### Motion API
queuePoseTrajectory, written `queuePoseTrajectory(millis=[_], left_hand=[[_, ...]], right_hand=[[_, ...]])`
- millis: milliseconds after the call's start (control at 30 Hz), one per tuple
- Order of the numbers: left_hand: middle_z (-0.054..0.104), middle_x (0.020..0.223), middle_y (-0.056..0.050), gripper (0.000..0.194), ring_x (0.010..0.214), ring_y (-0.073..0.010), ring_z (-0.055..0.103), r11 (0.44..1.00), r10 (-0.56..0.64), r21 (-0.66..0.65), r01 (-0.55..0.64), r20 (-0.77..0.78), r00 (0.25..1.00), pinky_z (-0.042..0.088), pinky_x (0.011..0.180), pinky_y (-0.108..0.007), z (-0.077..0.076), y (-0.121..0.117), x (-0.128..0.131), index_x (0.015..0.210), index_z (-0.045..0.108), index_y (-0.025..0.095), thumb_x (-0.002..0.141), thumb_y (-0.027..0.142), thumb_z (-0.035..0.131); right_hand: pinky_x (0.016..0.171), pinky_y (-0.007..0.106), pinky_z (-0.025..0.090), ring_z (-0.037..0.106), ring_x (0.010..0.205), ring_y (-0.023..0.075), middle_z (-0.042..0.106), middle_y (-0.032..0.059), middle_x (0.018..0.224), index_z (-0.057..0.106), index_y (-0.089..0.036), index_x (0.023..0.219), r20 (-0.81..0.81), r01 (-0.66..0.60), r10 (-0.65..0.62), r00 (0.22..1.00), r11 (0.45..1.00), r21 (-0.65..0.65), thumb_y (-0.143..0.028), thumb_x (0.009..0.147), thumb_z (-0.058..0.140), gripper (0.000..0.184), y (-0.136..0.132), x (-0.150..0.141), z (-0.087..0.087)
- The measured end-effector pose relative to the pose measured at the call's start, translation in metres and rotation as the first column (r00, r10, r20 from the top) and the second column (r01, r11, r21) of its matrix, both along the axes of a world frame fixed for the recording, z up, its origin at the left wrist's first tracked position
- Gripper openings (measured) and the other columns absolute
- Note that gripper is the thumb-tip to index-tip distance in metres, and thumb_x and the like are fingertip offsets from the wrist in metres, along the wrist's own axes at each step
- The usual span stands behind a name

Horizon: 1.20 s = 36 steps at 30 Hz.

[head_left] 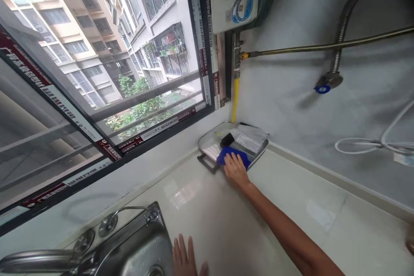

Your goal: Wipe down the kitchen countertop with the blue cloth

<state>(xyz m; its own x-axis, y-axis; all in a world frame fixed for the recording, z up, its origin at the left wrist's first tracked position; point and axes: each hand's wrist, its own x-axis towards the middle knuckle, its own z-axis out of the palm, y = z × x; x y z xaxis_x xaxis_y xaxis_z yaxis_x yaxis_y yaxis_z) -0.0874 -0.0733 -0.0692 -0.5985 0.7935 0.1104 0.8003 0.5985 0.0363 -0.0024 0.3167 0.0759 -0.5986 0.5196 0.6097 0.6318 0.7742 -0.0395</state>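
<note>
My right hand (236, 171) reaches to the far corner of the counter. Its fingers curve over a blue cloth (244, 158) and grip it; the thumb is hidden. Beneath the cloth is a shallow tray-like piece (207, 141) with a metal rim and a dark handle (207, 164). A small black object (227, 139) and a clear plastic packet (249, 138) also lie on it. Beside the sink (136, 252), my left hand (186, 258) is open and flat over the counter, fingers apart, cut off by the lower frame edge.
A faucet (39, 262) stands at the lower left. The window frame (161, 127) runs along the left. A gas meter (237, 0), a yellow hose (235, 99), a wall valve (326, 84) and a coiled white cable (359, 145) line the right wall.
</note>
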Motion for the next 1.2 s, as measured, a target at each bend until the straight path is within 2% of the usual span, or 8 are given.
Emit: queuePoseTrajectory(millis=[167, 300, 467, 700, 900, 1033, 1133, 1200], left_hand=[[0.028, 0.165, -0.013, 0.05, 0.153, -0.0338, 0.023, 0.993, 0.111, -0.04, -0.108, 0.064, 0.992, 0.024, 0.119, -0.061, 0.032, 0.037, -0.03, 0.149, 0.049, 0.026, 0.1, 0.032, 0.042], [0.029, 0.165, -0.016, 0.053, 0.153, -0.0403, 0.018, 0.971, 0.239, -0.032, -0.239, 0.028, 0.971, 0.024, 0.116, -0.066, 0.052, 0.075, -0.041, 0.15, 0.048, 0.026, 0.099, 0.037, 0.046], [0.031, 0.164, -0.018, 0.058, 0.153, -0.0433, 0.015, 0.965, 0.263, 0.042, -0.26, -0.082, 0.961, 0.02, 0.116, -0.068, 0.047, 0.089, -0.032, 0.148, 0.051, 0.023, 0.093, 0.04, 0.055], [0.031, 0.164, -0.017, 0.057, 0.154, -0.0427, 0.014, 0.964, 0.262, -0.018, -0.264, -0.054, 0.963, 0.023, 0.116, -0.066, 0.052, 0.086, -0.03, 0.148, 0.052, 0.024, 0.093, 0.039, 0.053], [0.03, 0.164, -0.017, 0.059, 0.154, -0.0421, 0.009, 0.961, 0.273, -0.032, -0.273, -0.014, 0.962, 0.018, 0.118, -0.067, 0.054, 0.088, -0.028, 0.148, 0.052, 0.022, 0.091, 0.037, 0.056], [0.03, 0.164, -0.016, 0.058, 0.155, -0.0415, 0.008, 0.956, 0.29, -0.05, -0.29, -0.022, 0.957, 0.016, 0.118, -0.067, 0.052, 0.09, -0.027, 0.147, 0.053, 0.022, 0.09, 0.037, 0.056], [0.03, 0.164, -0.016, 0.058, 0.155, -0.0412, 0.007, 0.953, 0.295, -0.059, -0.296, -0.027, 0.955, 0.016, 0.118, -0.068, 0.05, 0.091, -0.027, 0.146, 0.054, 0.021, 0.09, 0.037, 0.054], [0.03, 0.164, -0.016, 0.059, 0.155, -0.041, 0.005, 0.955, 0.292, -0.053, -0.293, -0.023, 0.956, 0.016, 0.118, -0.068, 0.048, 0.091, -0.028, 0.146, 0.054, 0.02, 0.09, 0.038, 0.053]], right_hand=[[0.12, 0.047, 0.032, 0.048, 0.137, 0.0321, 0.059, 0.0181, 0.141, 0.061, -0.007, 0.128, 0.135, -0.146, 0.157, 0.978, 0.985, -0.087, -0.019, 0.096, 0.039, 0.041, 0.008, -0.03, 0.019], [0.122, 0.044, 0.03, 0.045, 0.139, 0.0307, 0.057, 0.017, 0.143, 0.059, -0.006, 0.13, 0.186, -0.155, 0.186, 0.965, 0.974, -0.167, -0.019, 0.096, 0.039, 0.041, 0.017, -0.065, 0.032], [0.121, 0.044, 0.028, 0.042, 0.14, 0.0324, 0.055, 0.0178, 0.144, 0.057, -0.006, 0.131, 0.222, -0.103, 0.15, 0.963, 0.972, -0.212, -0.021, 0.097, 0.038, 0.042, 0.035, -0.116, 0.04], [0.117, 0.051, 0.027, 0.045, 0.134, 0.0363, 0.056, 0.0267, 0.136, 0.054, -0.002, 0.13, 0.276, 0.093, -0.007, 0.961, 0.95, -0.299, -0.021, 0.095, 0.034, 0.044, 0.076, -0.165, 0.053], [0.115, 0.069, 0.016, 0.052, 0.125, 0.0373, 0.062, 0.0251, 0.128, 0.055, -0.009, 0.129, 0.347, 0.26, -0.13, 0.929, 0.897, -0.358, -0.016, 0.093, 0.034, 0.042, 0.12, -0.173, 0.064], [0.109, 0.076, 0.019, 0.052, 0.125, 0.0388, 0.064, 0.0223, 0.126, 0.054, -0.01, 0.13, 0.404, 0.335, -0.165, 0.9, 0.854, -0.398, -0.012, 0.092, 0.031, 0.044, 0.138, -0.172, 0.07], [0.108, 0.073, 0.026, 0.049, 0.129, 0.0402, 0.062, 0.0214, 0.131, 0.054, -0.011, 0.13, 0.437, 0.334, -0.134, 0.889, 0.843, -0.422, -0.017, 0.091, 0.044, 0.041, 0.141, -0.17, 0.074], [0.107, 0.062, 0.037, 0.053, 0.126, 0.0365, 0.062, 0.0193, 0.131, 0.056, -0.014, 0.128, 0.445, 0.308, -0.094, 0.891, 0.844, -0.438, -0.017, 0.088, 0.053, 0.041, 0.143, -0.166, 0.079]])
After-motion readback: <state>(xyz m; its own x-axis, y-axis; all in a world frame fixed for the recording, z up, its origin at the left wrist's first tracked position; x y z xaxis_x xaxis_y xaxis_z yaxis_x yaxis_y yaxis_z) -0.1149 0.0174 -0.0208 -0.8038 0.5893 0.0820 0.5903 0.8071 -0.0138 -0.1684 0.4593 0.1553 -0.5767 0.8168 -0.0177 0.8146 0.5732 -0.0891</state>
